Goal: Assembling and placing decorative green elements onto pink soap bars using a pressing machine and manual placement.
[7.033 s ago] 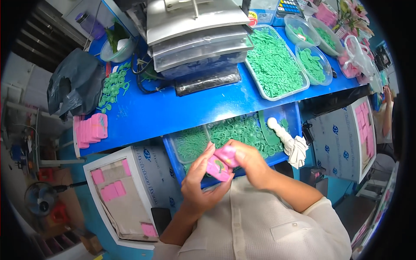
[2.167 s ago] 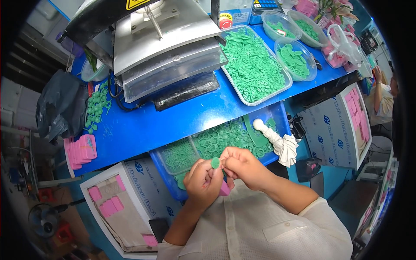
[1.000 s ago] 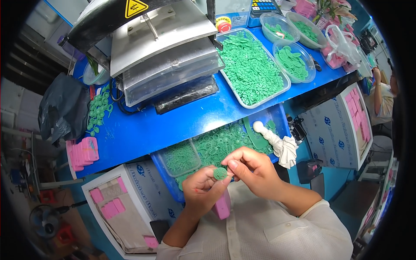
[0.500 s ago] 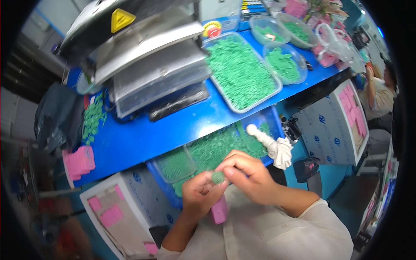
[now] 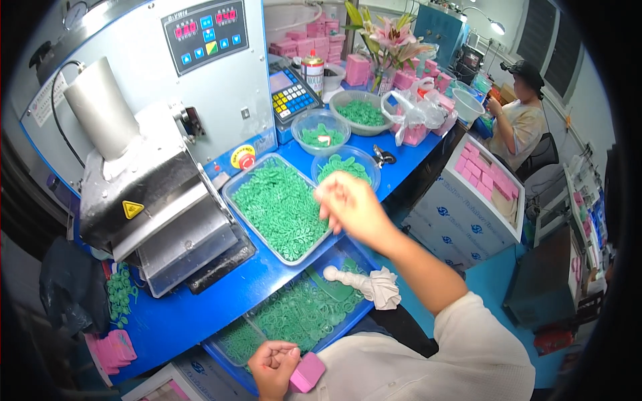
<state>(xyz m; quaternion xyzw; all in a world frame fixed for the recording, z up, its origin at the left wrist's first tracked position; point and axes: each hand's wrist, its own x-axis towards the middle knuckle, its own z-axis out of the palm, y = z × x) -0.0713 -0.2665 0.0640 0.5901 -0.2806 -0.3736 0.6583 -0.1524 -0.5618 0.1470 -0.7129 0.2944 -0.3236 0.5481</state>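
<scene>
Low near the front, my left hand (image 5: 272, 367) is closed, fingers curled, with a pink block (image 5: 307, 372) held at its thumb. My right hand (image 5: 346, 206) reaches over the right edge of a clear rectangular tray (image 5: 314, 252) heaped with small green pieces (image 5: 277, 207). Its fingers are curled together, and anything between them is hidden. Just behind it stands a round clear tub (image 5: 372, 175) with larger green pieces. Between my hands, a blue drawer-like tray (image 5: 361, 314) holds many loose green pieces and rings.
A metal press machine (image 5: 180, 234) with a control panel (image 5: 206, 33) stands at left on the blue bench (image 5: 200, 321). A white cloth-wrapped tool (image 5: 368, 287) lies over the blue tray's right edge. More tubs, flowers (image 5: 394, 33) and a plastic bag (image 5: 418, 113) stand behind. A person (image 5: 518, 117) sits far right.
My hands have parted: the right went up and forward to the tray, the left dropped down and left. The green round piece they held together no longer shows. The view has tilted up.
</scene>
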